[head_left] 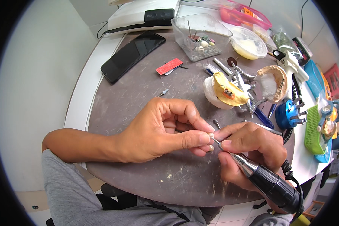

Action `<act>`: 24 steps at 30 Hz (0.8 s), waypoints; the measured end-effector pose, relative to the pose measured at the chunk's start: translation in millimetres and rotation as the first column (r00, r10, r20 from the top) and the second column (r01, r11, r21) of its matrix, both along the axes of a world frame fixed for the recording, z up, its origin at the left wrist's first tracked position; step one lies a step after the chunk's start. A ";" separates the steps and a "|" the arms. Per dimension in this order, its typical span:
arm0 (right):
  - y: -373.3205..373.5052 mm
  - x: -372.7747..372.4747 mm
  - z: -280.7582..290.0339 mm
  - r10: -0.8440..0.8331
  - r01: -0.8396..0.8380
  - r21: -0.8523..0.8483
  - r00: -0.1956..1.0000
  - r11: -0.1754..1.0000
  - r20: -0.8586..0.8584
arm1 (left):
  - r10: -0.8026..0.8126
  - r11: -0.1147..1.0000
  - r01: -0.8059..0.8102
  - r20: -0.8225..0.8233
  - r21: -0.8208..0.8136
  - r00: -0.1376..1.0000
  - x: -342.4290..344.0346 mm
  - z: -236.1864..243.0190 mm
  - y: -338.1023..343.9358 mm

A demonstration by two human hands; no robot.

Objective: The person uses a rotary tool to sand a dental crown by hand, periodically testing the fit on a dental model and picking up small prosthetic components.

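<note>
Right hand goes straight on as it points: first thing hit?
Likely the small pale piece pinched by the left hand; the tip of the drill looks close to or against it, depth unclear.

Worktop [188,184] is offering open room between left hand [150,132] and near edge, some crumbs [170,176] lying there. Farther left, bare strip is running toward black phone [133,56], small grey bur [164,92] lying at its right side. Beyond right hand [254,145], yellow dental model [229,92] on metal frame [242,83] is blocking way; loose metal bur [216,123] is lying in gap between them. Blue bur stand [284,115] and coiled cord [287,168] are narrowing passage on right.
</note>
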State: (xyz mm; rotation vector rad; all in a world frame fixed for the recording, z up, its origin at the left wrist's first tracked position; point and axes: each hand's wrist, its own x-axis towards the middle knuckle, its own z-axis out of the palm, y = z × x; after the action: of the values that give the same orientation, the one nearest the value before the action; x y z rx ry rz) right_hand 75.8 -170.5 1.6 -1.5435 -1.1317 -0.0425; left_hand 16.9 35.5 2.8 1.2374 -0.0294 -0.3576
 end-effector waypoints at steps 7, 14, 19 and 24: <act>1.4 6.2 -4.0 0.049 -0.048 -0.016 0.992 0.999 0.120 | 0.017 0.998 -0.019 -0.036 -0.062 0.999 -0.2 -2.0 0.8; -10.6 2.0 0.2 0.003 -0.004 0.026 0.999 1.000 0.032 | -0.017 0.997 0.014 -0.031 -0.081 0.999 3.7 1.8 -2.4; -11.3 2.7 -2.0 -0.040 0.073 0.106 0.958 0.992 -0.285 | 0.026 0.997 -0.026 0.000 -0.069 1.000 -0.4 -2.4 -2.0; -11.7 5.6 -0.6 -0.113 0.150 0.069 0.916 0.986 -0.384 | -0.032 0.991 0.047 0.116 -0.129 0.993 -3.6 -6.4 -1.2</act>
State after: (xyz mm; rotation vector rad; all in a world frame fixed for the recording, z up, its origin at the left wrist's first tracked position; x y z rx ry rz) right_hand 81.4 -182.2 0.9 -1.4604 -0.7075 0.1060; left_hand 13.3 34.2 -3.6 1.1263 -0.1726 -0.3143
